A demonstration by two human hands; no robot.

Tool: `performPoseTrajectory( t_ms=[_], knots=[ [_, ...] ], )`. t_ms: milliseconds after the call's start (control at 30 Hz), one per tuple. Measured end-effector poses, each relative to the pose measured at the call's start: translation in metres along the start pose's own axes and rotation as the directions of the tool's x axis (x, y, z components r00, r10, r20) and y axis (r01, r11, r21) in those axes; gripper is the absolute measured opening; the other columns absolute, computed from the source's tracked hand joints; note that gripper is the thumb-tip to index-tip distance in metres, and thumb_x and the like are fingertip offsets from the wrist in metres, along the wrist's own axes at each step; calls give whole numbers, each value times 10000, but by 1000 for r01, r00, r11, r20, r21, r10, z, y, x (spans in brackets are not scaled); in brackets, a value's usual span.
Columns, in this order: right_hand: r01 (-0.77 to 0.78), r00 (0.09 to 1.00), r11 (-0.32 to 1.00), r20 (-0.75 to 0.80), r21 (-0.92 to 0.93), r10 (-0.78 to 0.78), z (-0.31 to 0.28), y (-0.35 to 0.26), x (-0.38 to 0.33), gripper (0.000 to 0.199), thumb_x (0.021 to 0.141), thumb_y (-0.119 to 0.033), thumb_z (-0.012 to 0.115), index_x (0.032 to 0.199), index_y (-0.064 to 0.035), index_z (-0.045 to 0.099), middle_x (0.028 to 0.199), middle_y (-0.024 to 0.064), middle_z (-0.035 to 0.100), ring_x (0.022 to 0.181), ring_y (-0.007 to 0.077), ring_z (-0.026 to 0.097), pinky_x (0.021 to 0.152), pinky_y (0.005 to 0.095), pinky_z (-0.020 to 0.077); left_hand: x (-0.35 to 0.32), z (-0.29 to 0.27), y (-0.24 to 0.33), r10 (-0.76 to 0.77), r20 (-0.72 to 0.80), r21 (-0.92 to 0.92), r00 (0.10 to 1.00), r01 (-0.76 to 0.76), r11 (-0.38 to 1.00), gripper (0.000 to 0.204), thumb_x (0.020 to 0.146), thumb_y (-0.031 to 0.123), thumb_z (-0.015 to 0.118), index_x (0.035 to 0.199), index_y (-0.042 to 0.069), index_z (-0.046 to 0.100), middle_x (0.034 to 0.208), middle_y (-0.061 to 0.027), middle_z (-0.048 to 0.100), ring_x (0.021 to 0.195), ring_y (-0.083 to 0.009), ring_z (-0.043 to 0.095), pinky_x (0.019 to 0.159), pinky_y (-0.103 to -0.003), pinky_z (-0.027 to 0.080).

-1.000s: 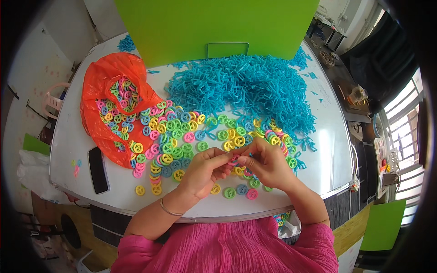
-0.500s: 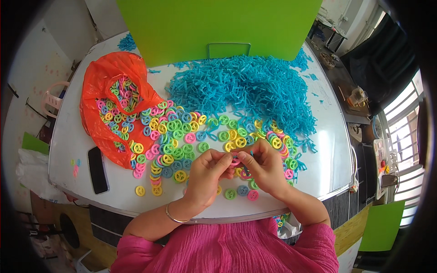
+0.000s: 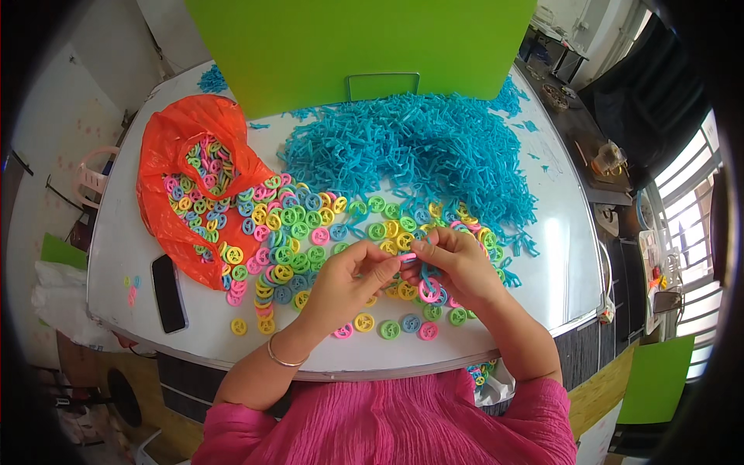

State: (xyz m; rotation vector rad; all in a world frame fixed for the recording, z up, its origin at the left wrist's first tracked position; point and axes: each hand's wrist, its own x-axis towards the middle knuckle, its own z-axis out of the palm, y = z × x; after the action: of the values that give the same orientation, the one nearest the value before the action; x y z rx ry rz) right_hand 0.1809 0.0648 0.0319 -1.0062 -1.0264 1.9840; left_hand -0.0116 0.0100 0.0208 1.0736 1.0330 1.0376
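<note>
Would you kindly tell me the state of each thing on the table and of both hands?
Left hand: closed, pinching the pink wheel.
Right hand: closed on the same wheel.
Pink wheel: held up, nearly edge-on.
Loose wheels: spread out, some overlapping.
Red bag: open, wheels inside.
Phone: lying flat, screen dark.
Blue pieces: loosely heaped.
Green panel: standing behind the heap.

The left hand (image 3: 353, 280) and right hand (image 3: 459, 267) meet over the white counter (image 3: 559, 260), fingertips pinching a pink wheel (image 3: 408, 258) seen nearly edge-on. A blue strip (image 3: 431, 271) shows by the right fingers, above a second pink wheel (image 3: 428, 291); whether these are joined cannot be told. Loose pink, yellow, green and blue wheels (image 3: 298, 230) spread leftward to an open red bag (image 3: 159, 225) holding more. A phone (image 3: 169, 294) lies below the bag. Beyond the hands, a blue pile (image 3: 411, 143) sits before a green panel (image 3: 360, 46).
</note>
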Motion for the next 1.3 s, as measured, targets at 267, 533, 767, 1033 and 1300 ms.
performPoseTrajectory(
  t_ms=[267,533,767,1033,1300],
  knots=[
    [85,996,992,-9,-97,-87,-2,-26,-24,117,930,-123,577,928,-19,526,903,133,656,746,197,663,636,280,532,11,-14,-3,139,-231,246,963,-80,966,204,942,220,585,1009,29,607,831,-8,610,699,-57,557,603,-212,461],
    [191,958,565,277,-802,70,-69,-54,-146,303,896,-109,622,1184,-23,588,871,91,692,765,180,679,671,282,534,15,-29,-3,460,-143,816,876,-159,556,160,809,152,700,914,41,651,846,-65,615,715,-185,578,664,-295,478],
    [312,908,246,364,-918,208,-68,-52,-162,345,853,-202,684,1161,-63,616,965,109,685,791,288,670,678,341,533,24,-16,-17,564,37,943,825,-217,255,176,787,144,701,945,71,672,977,-107,567,954,-273,551,843,-391,443],
    [620,768,127,564,-774,-304,11,-7,-50,261,792,-68,690,1050,-64,651,926,78,650,829,250,643,711,351,520,14,-42,0,476,-129,872,870,-129,471,119,813,125,668,904,49,660,832,-107,603,781,-258,598,703,-359,482],
    [685,655,-114,677,-719,-336,22,34,19,391,767,-29,628,1155,-69,608,985,93,625,921,268,574,864,396,444,17,-48,0,520,-134,915,843,-97,393,130,777,119,701,880,48,665,808,-93,605,755,-251,586,695,-363,468]
  ],
)
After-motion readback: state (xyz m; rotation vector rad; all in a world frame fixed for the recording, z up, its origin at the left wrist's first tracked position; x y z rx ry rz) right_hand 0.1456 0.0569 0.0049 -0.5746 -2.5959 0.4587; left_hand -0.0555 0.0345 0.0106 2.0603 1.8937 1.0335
